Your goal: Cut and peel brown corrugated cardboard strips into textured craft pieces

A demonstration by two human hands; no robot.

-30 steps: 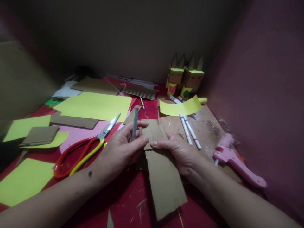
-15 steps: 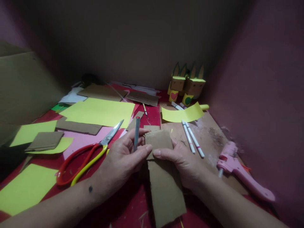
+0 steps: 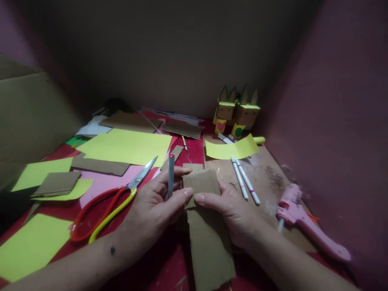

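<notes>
Both hands grip a brown cardboard strip [image 3: 209, 242], which runs down toward the bottom of the view. A small cardboard piece [image 3: 202, 181] lies flat on the strip's upper end, and both thumbs press on it. My left hand [image 3: 165, 194] is closed at the left edge, with a slim grey pen with a red end [image 3: 171, 176] standing up between its thumb and index finger. On the right edge my right hand [image 3: 226, 204] is closed too, its fingers curled behind the cardboard and mostly hidden.
Scissors [image 3: 130, 188] with red and yellow handles lie left of my hands, near yellow paper [image 3: 127, 145]. Right stand white markers [image 3: 244, 178], a curled yellow strip [image 3: 232, 149] and a pink glue gun [image 3: 300, 218]. Two cardboard animal figures [image 3: 236, 113] stand at the back.
The hands keep their hold on the cardboard pieces, almost still. The pen in my left hand has shifted slightly left and down, and the whole view has tilted a little.
</notes>
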